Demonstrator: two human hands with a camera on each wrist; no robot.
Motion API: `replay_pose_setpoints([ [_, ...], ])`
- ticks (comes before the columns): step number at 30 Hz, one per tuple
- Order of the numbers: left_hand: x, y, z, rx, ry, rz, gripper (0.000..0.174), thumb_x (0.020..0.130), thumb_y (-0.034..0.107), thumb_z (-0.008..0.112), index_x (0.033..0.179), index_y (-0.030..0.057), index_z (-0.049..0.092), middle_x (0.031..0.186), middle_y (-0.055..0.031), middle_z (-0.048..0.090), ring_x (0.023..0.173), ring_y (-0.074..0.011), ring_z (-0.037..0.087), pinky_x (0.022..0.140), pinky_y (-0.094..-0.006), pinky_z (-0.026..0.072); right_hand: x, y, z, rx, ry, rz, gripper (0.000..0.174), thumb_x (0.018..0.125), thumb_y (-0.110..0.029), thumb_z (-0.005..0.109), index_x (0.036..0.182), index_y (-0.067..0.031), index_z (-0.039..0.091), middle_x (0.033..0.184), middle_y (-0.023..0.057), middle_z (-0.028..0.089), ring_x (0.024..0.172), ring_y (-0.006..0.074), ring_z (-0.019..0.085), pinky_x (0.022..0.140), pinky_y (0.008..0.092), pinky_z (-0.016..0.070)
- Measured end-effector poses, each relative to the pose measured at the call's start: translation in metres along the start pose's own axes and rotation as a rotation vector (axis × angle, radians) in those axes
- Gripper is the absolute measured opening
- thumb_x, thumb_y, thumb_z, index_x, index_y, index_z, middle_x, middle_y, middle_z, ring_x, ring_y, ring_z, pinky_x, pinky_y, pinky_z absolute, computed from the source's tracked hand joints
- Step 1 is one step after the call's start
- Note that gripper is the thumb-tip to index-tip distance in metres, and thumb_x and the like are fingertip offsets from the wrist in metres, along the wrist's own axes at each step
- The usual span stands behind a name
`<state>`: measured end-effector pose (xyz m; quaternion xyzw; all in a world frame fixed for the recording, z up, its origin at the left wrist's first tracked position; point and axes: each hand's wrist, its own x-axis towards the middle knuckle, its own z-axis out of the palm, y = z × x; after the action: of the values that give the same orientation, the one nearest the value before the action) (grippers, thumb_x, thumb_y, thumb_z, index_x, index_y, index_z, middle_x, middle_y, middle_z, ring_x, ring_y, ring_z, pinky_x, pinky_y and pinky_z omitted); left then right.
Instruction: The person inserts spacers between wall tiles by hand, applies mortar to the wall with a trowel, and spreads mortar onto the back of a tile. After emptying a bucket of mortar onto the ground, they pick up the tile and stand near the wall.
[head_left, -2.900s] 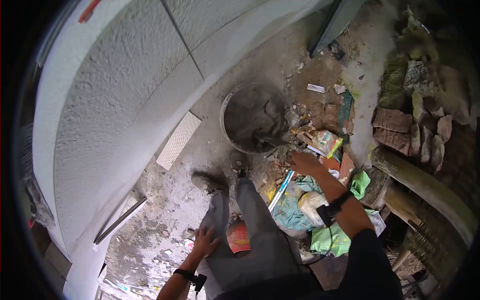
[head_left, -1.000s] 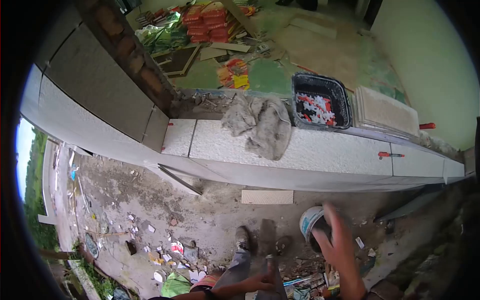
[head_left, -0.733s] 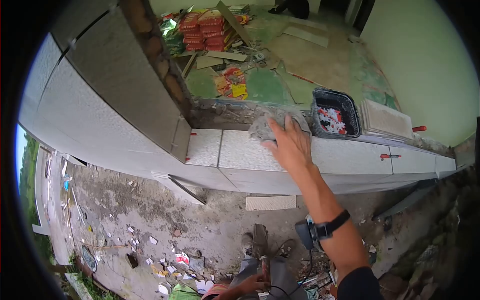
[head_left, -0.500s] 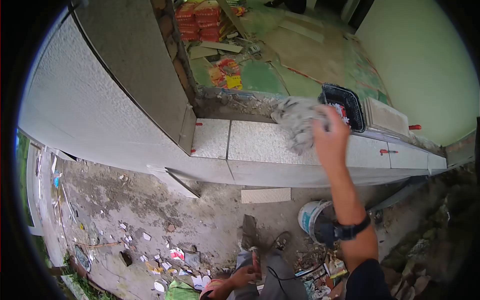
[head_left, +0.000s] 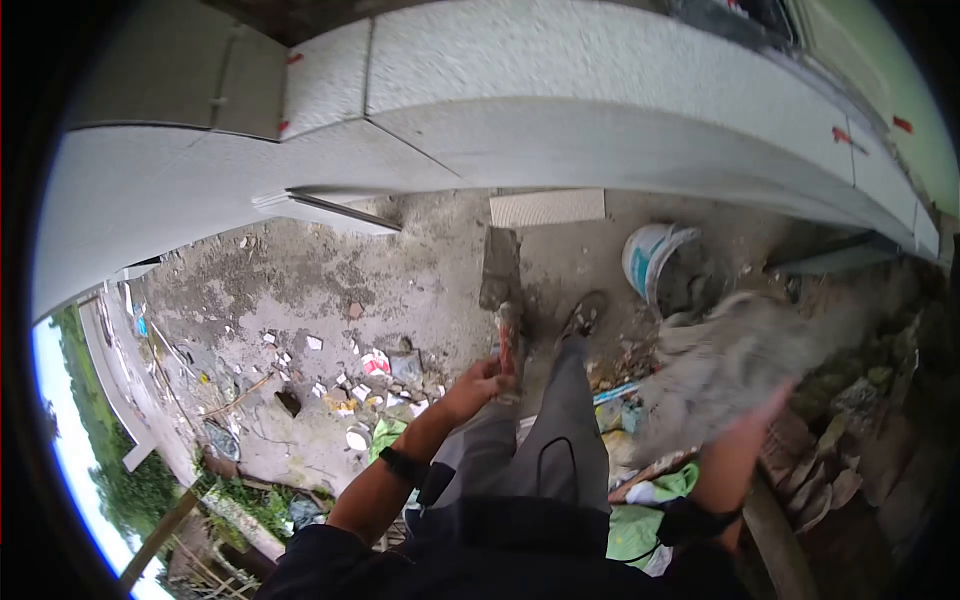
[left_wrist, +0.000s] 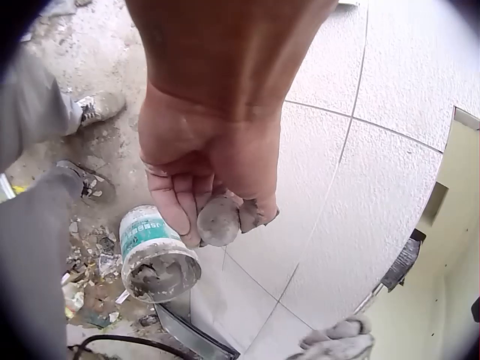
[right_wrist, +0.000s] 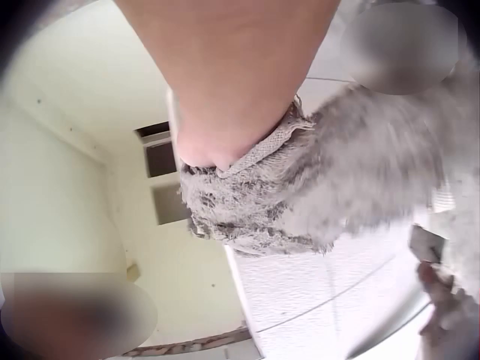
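"What's furthest left on the ground?"

"Beside the foot of the wall of pale, textured tiles (head_left: 560, 140) is a narrow pale panel with a dark edge (head_left: 345, 214). Nearer the person lie small, broken white pieces (head_left: 315, 343) and a crumpled light-green bag (head_left: 386, 436)."

"And the left hand (head_left: 478, 390)?"

"Its fingers are curled round the handle of a trowel with a red grip and a flat, grey-smeared rectangular blade (head_left: 500, 265). The blade points away from the person, towards the wall. The left wrist view shows the handle's rounded end between fingers and thumb."

"What's right of the blade?"

"A cream, rectangular tile with a textured face (head_left: 548, 207), lying on the ground close to the wall. Then a round white bucket with a teal label (head_left: 665, 262), tipped-looking through the curved lens, grey mortar inside. I can't tell whether it really tilts."

"Where's the cloth?"

"The shaggy, grey, dirt-marked cloth (head_left: 735, 350) hangs from the right hand (head_left: 748, 440), blurred, and overlaps the bucket's lower right edge in the head view. I can't tell if they touch."

"How does that hand hold it?"

"It grips the cloth, knuckles bent at its folded edge; the fingertips are hidden."

"Anything further right?"

"A small red object (head_left: 841, 135) on the tiled ledge."
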<state>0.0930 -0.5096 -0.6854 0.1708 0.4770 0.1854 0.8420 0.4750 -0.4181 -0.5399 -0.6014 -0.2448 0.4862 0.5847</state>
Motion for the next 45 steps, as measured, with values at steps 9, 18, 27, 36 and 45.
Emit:
replay_pose_setpoints([
  [9,0.038,0.021,0.067,0.025,-0.065,0.023,0.02,0.086,0.016,0.059,0.101,0.0054,0.051,0.089,-0.0028,0.054,0.087,-0.0115,0.053,0.08,-0.0259,0.0435,-0.058,0.194,0.034,0.232,0.236,0.542,0.051,0.1,-0.029,0.044,0.145,-0.0066,0.037,0.132,0.0116,0.053,0.115,0.0273,0.056,0.101,0.0398,0.045],
  [18,0.059,-0.016,0.082,0.536,0.129,0.136,0.029,0.084,0.016,0.062,0.097,0.0019,0.041,0.08,-0.0152,0.059,0.07,-0.0299,0.064,0.064,-0.0417,0.0493,-0.08,0.219,0.061,-0.276,-0.254,0.325,0.056,0.099,-0.019,0.053,0.148,-0.0057,0.03,0.138,0.0178,0.048,0.121,0.0239,0.051,0.101,0.036,0.0414],
  [27,0.04,-0.021,0.089,0.709,0.069,0.083,0.03,0.089,0.018,0.061,0.102,0.0036,0.038,0.075,-0.0107,0.056,0.056,-0.0173,0.057,0.051,-0.0355,0.0457,-0.058,0.205,0.067,-0.478,-0.085,0.455,0.055,0.098,-0.03,0.058,0.136,0.0065,0.043,0.12,0.0233,0.061,0.112,0.0298,0.059,0.096,0.0363,0.0444],
  [36,0.024,-0.015,0.092,-0.05,-0.144,0.186,0.023,0.096,0.021,0.046,0.109,0.0039,0.038,0.076,-0.0019,0.048,0.058,-0.0084,0.045,0.052,-0.0229,0.0396,-0.056,0.191,0.04,-0.018,0.312,0.828,0.058,0.099,-0.041,0.054,0.137,0.0015,0.047,0.132,0.0178,0.054,0.114,0.0263,0.058,0.099,0.0336,0.0428],
  [45,0.032,0.006,0.083,0.571,-0.035,0.134,0.028,0.091,0.023,0.055,0.108,0.0034,0.043,0.085,-0.009,0.053,0.07,-0.0197,0.054,0.065,-0.0321,0.0443,-0.054,0.222,0.047,-0.334,-0.028,0.41,0.057,0.095,-0.036,0.06,0.132,0.0068,0.048,0.12,0.0226,0.063,0.108,0.0319,0.063,0.093,0.0376,0.0468],
])
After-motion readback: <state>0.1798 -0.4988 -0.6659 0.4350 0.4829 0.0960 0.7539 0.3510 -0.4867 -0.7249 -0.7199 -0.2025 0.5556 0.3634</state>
